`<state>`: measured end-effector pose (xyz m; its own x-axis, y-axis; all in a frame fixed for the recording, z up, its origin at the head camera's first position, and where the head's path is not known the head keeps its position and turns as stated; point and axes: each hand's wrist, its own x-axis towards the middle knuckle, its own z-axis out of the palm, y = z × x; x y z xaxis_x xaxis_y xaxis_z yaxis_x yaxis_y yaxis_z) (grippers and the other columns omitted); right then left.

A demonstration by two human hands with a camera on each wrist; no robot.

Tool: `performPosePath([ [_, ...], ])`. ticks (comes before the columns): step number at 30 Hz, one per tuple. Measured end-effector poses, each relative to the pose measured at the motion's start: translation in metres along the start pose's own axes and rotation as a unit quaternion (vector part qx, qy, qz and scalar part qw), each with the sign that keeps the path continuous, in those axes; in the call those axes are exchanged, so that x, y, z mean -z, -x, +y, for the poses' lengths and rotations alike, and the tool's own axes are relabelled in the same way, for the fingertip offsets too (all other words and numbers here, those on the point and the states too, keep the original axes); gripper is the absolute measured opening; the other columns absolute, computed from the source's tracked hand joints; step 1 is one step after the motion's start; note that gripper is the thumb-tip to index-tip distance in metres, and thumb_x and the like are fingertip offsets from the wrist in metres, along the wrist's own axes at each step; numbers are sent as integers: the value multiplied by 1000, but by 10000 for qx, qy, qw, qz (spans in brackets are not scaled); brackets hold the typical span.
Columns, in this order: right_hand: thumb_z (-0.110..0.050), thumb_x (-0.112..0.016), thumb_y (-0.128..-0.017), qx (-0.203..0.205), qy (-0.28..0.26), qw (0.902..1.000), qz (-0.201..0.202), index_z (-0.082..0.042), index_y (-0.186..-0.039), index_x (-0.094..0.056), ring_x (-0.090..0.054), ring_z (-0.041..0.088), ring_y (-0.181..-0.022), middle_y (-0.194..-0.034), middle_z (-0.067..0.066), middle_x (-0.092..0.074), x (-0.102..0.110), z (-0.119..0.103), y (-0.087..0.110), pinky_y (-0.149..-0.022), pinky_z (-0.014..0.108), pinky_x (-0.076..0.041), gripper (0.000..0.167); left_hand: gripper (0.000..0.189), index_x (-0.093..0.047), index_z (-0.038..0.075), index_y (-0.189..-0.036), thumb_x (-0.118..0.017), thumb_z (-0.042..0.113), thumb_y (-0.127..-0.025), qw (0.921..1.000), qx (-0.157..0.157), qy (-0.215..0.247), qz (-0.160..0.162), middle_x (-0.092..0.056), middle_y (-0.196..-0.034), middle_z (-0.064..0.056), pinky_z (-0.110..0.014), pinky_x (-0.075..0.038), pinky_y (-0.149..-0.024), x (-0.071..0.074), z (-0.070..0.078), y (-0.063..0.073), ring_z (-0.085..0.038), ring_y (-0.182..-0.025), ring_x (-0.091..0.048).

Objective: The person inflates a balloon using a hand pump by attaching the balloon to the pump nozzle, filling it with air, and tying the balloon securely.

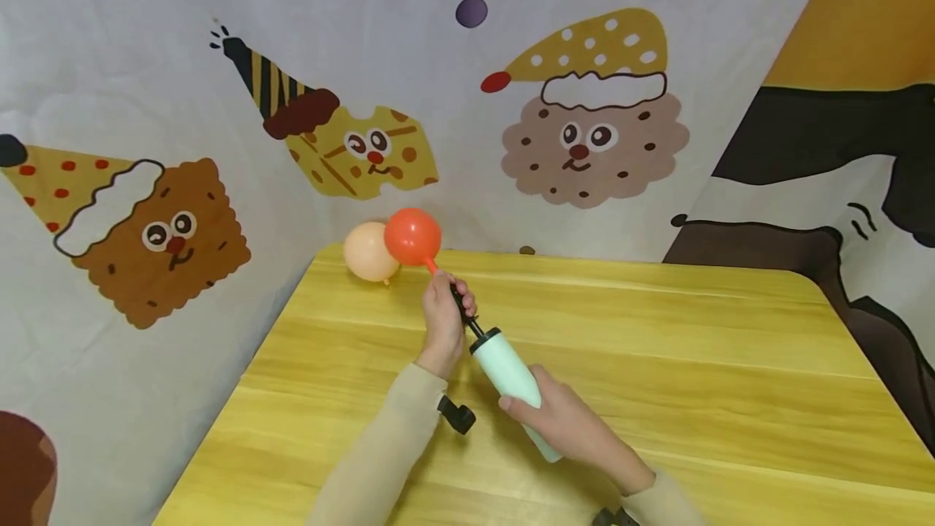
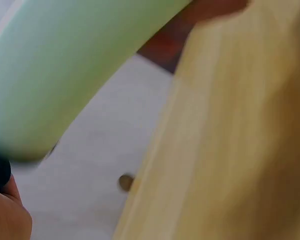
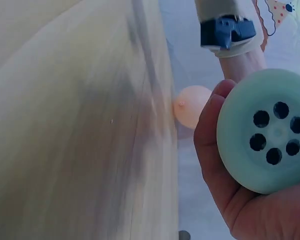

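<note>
A mint-green hand pump [image 1: 507,368] with a black collar and nozzle end slants over the table. My right hand [image 1: 566,420] grips its green barrel; in the right wrist view the barrel's round end [image 3: 278,132], with several dark holes, faces the camera. The left hand [image 1: 445,315] holds the black nozzle end, with the neck of a partly inflated red-orange balloon [image 1: 413,235] at its fingertips. How the neck sits on the nozzle is hidden by the fingers. A peach balloon [image 1: 370,252], tied off, rests on the table just behind the red-orange one.
The yellow wood-grain table [image 1: 657,347] reaches back to a white cloth [image 1: 453,88] printed with cartoon biscuits in party hats. Dark camera mounts [image 1: 458,415] are strapped at both sleeve cuffs.
</note>
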<state>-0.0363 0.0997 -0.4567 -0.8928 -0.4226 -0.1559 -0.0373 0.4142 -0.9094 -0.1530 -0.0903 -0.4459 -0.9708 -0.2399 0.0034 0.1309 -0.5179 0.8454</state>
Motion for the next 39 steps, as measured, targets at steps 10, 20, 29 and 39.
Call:
performPosePath([
  [10, -40, -67, -101, 14, 571, 9980, -263, -2, -134, -53, -63, 13, -74, -94, 3, -66, 9, 12, 36, -57, 31, -54, 52, 33, -45, 12, -89, -33, 27, -115, 9967, -86, 568, 570, -49, -70, 2, -17, -36, -44, 25, 13, -20, -7, -51, -43],
  [20, -43, -67, -100, 126, 625, 9978, -165, 1, -125, -53, -61, 13, -65, -86, 3, -63, 1, 17, 21, -50, 31, -53, 52, 30, -44, 11, -88, -30, 19, -114, 9980, -86, 413, 479, -48, -71, 1, -16, -35, -43, 17, -7, -7, -6, -51, -42],
  [29, -47, -67, -98, 63, 501, 9987, -8, 6, -129, -51, -63, 18, -67, -87, 7, -63, -4, 7, -8, -51, 35, -55, 64, 31, -44, 12, -90, -31, 24, -115, 9986, 227, 460, 160, -46, -72, 2, -16, -33, -46, 4, -17, 9, -6, -53, -40],
  [39, -45, -67, -100, 118, 124, 9998, -89, 5, -132, -49, -65, 19, -69, -89, 7, -65, -9, 2, 5, -52, 34, -56, 61, 34, -45, 14, -87, -33, 28, -115, 9978, -24, 620, 225, -47, -69, 3, -16, -34, -43, 15, 1, -8, -5, -50, -41],
])
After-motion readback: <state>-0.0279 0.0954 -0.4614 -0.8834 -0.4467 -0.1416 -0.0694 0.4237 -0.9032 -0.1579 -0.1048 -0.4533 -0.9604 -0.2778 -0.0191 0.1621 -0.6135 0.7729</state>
